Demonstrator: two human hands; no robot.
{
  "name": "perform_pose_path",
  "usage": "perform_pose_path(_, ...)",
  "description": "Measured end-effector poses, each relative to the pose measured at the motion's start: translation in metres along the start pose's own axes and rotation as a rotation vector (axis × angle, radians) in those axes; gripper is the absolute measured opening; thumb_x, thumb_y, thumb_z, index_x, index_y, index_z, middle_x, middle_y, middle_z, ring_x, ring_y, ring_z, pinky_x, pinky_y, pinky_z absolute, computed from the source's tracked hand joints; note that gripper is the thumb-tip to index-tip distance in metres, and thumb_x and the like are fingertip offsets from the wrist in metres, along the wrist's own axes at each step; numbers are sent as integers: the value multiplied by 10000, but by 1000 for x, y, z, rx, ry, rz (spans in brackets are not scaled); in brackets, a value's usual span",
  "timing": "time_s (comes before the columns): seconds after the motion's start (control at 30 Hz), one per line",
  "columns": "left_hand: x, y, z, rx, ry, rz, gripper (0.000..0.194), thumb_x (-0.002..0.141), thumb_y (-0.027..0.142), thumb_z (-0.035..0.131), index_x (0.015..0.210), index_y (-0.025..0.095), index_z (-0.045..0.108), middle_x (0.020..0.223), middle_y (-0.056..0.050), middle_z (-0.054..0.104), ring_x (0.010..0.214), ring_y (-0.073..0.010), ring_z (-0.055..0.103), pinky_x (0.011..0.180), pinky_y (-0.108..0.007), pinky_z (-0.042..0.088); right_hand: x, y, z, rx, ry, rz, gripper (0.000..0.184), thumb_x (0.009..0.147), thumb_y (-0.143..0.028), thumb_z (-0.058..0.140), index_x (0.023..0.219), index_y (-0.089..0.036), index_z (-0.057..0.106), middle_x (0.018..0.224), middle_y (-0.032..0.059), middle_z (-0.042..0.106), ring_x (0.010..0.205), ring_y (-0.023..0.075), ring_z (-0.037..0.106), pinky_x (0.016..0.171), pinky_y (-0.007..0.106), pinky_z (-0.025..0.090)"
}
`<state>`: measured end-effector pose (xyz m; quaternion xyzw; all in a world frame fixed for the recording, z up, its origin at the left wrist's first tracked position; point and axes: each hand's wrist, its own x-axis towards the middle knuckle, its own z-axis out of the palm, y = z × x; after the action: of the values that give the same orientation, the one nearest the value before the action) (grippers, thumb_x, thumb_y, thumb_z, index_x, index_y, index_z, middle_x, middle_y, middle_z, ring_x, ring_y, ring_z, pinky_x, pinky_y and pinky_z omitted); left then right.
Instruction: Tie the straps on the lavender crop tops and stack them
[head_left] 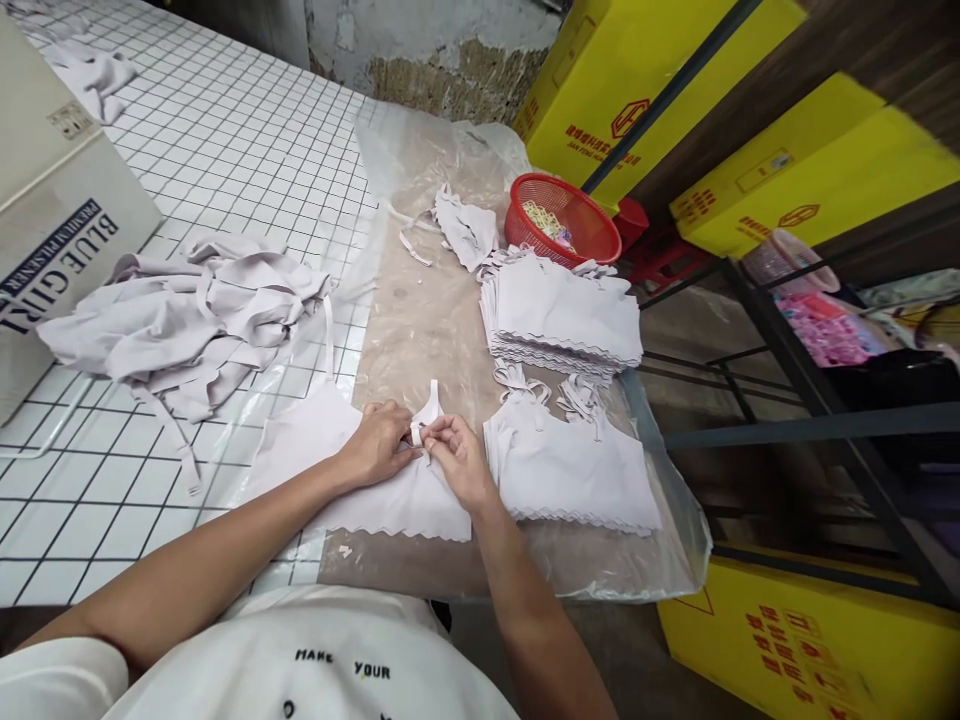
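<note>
strap (417, 433) partly hidden by fingers (445, 428), carton (45, 140) cut off at left, shirt (300, 690) cut off below

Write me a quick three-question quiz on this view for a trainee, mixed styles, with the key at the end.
1. What are the fingertips of the right hand pinching?
2. True or false: the crumpled fabric pile lies on the right side of the picture.
3. Multiple choice: what colour is the mesh basket? (a) blue (b) red (c) green

Key:
1. A pale strap, above the garment spread in front of the person.
2. False; the crumpled fabric pile lies on the left.
3. b
</note>
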<state>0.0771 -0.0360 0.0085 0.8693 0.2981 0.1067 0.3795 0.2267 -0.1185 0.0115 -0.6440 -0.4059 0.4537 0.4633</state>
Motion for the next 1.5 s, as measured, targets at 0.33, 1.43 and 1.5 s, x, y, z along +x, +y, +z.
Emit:
perform_pose_path(0.33,1,2,3,21,35,-20,115,816,262,674,741,175,666,753,-60,648,905,-273,574,841,-420,380,32,-35,-6,166,-122,210,426,714,-399,749,989,-225,474,809,-4,733,776,159,672,739,303,482)
perform_pose_path(1.43,-15,-1,44,386,-50,404,639,971,518,457,1503,170,386,1573,-158,380,1500,-343,239,1196,-547,235,127,-25,-18,-737,208,-134,79,852,-156,628,892,-216,594,946,100,672,952,248,632,859,355,454)
perform_pose_path(1.5,-14,3,43,369,-57,400,645,958,526,485,1487,165,412,1572,-164,378,1495,-350,251,1192,-550,251,127,-31,-18,-771,255,-182,91,839,-139,629,887,-208,594,1025,127,646,1020,259,610,903,369,442)
